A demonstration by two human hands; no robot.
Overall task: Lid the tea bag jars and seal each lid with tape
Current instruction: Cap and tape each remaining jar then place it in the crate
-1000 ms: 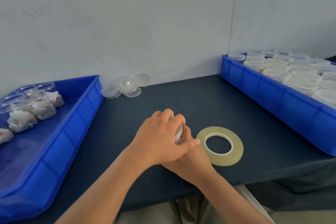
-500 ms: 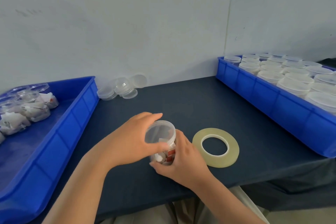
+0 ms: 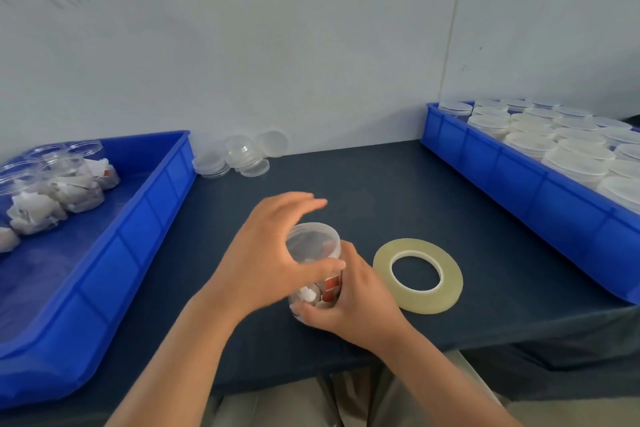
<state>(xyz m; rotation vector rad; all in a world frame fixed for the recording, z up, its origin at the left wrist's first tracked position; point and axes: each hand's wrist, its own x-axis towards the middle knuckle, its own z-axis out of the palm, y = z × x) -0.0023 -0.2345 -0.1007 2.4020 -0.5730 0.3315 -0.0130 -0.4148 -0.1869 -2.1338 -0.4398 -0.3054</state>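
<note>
A clear tea bag jar (image 3: 317, 282) with a translucent lid (image 3: 313, 241) stands on the dark table near the front edge, tipped slightly toward me. My right hand (image 3: 356, 305) grips its lower body from the right. My left hand (image 3: 273, 253) arches over it from the left. Its thumb lies across the jar's front just under the lid, and its fingers stretch out straight, blurred, past the far rim. A roll of clear tape (image 3: 417, 276) lies flat just right of the jar.
A blue tray (image 3: 138, 239) on the left holds several open jars of tea bags (image 3: 62, 191). A blue tray (image 3: 540, 198) on the right is packed with lidded jars (image 3: 554, 146). Several loose lids (image 3: 239, 156) lie by the back wall.
My left hand came off the lid top, took the lid's edge, and its fingers have now lifted away from the far rim. The jar now shows between my hands.
</note>
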